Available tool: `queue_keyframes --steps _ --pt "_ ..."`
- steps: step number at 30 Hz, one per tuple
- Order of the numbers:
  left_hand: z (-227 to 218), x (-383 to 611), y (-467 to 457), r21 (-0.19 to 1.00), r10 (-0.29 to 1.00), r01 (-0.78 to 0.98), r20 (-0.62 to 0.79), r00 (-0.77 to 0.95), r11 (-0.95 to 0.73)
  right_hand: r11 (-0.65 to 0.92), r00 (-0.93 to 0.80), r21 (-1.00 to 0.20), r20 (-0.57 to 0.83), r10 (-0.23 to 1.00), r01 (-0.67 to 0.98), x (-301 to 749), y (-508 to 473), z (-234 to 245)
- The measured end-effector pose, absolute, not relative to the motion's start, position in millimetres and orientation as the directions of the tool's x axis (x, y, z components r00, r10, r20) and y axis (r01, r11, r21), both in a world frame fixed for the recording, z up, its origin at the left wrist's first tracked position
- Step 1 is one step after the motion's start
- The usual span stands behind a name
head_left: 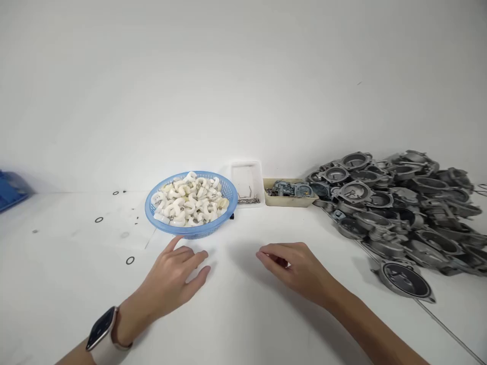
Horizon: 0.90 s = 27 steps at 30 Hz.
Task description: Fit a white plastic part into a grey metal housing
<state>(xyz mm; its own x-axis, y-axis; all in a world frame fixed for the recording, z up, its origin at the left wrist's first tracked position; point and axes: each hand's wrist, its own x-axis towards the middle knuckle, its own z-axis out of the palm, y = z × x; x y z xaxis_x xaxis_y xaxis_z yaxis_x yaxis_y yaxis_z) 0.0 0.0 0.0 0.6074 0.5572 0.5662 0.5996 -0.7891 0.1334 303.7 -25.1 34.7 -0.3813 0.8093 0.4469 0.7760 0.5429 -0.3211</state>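
Note:
My left hand (173, 279) rests on the white table with fingers spread, its fingertips just below the blue basket (227, 191) of white curved plastic parts (188, 203). It holds nothing. A watch sits on that wrist. My right hand (294, 266) hovers low over the table to the right, fingers loosely curled and apart, nothing visible in it. A large heap of grey cast-metal housings (399, 208) lies to its right, one housing (405, 280) apart from the heap and closest to my forearm.
Behind the basket stand a clear plastic tray (247, 175) with thin metal clips and a beige tray (289, 200) of small metal parts. Black O-rings (130, 260) lie scattered at the left. A blue bin (11, 188) shows at the far left edge.

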Motion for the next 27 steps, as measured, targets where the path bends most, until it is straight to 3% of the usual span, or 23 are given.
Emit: queue_keyframes --steps 27 --pt "-2.0 3.5 -3.6 0.114 0.536 0.575 0.545 0.645 -0.81 0.511 -0.359 -0.337 0.421 0.833 0.791 308.1 -25.0 34.3"
